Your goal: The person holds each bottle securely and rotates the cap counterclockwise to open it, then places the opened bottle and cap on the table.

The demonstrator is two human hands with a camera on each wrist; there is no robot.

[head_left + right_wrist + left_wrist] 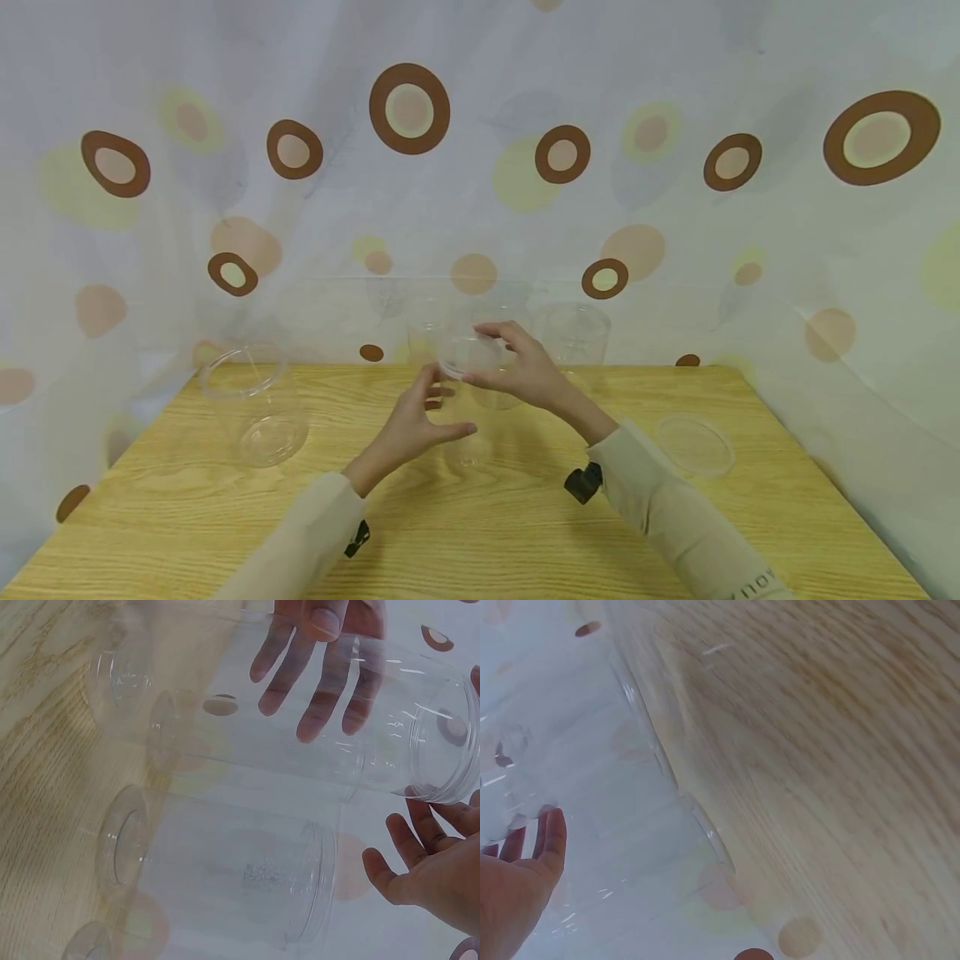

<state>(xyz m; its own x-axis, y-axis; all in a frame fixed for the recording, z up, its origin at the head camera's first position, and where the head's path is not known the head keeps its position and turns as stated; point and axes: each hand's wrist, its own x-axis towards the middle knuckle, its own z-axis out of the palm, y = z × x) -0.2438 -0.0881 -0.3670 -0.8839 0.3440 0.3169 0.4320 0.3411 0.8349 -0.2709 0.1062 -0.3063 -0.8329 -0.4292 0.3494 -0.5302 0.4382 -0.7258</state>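
A tall clear jar [467, 421] stands upright on the table between both hands. My left hand [408, 425] grips its side, thumb in front; in the right wrist view the fingers show through the clear wall of the jar [225, 735]. Above, my right hand [528, 367] holds the clear round lid [471, 357] at the jar's top by its edge. The right wrist view puts the right hand's fingertips at that rim. The left wrist view shows the left hand [525, 885] against faint clear plastic at its edge. Whether the lid sits fully down cannot be told.
At the left stands a wide open clear jar [273, 400]. More clear jars, including one at the back right [577, 333], line the rear edge by the patterned cloth [480, 200]. A loose clear lid [695, 446] lies flat on the wooden table [465, 542] at right.
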